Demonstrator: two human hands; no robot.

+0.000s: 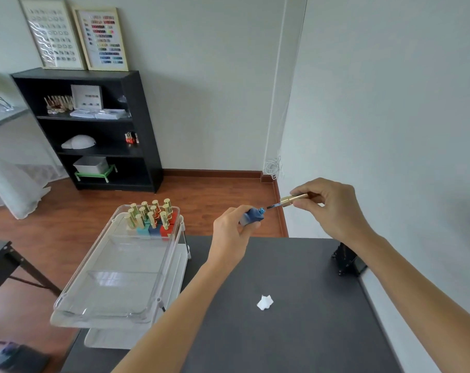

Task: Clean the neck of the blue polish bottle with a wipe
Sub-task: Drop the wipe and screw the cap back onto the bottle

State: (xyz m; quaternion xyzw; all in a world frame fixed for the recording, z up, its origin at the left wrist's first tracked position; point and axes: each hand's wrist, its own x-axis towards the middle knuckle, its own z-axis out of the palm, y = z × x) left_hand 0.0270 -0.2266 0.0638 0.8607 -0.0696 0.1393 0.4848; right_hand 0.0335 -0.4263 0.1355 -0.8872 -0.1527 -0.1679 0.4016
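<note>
My left hand (232,230) grips the blue polish bottle (252,216) above the far edge of the dark table, tilted with its open threaded neck (262,210) pointing right. My right hand (328,205) pinches the gold cap (293,199), held just right of the neck. The cap's brush (273,207) is out of the bottle, its tip close to the opening. A crumpled white wipe (265,302) lies alone on the table, nearer to me than both hands.
A clear plastic tray (115,289) on a white cart at the left holds several gold-capped polish bottles (151,218) at its far end. A black clamp (347,258) sits at the table's right edge (368,292). A black shelf (94,130) stands by the far wall.
</note>
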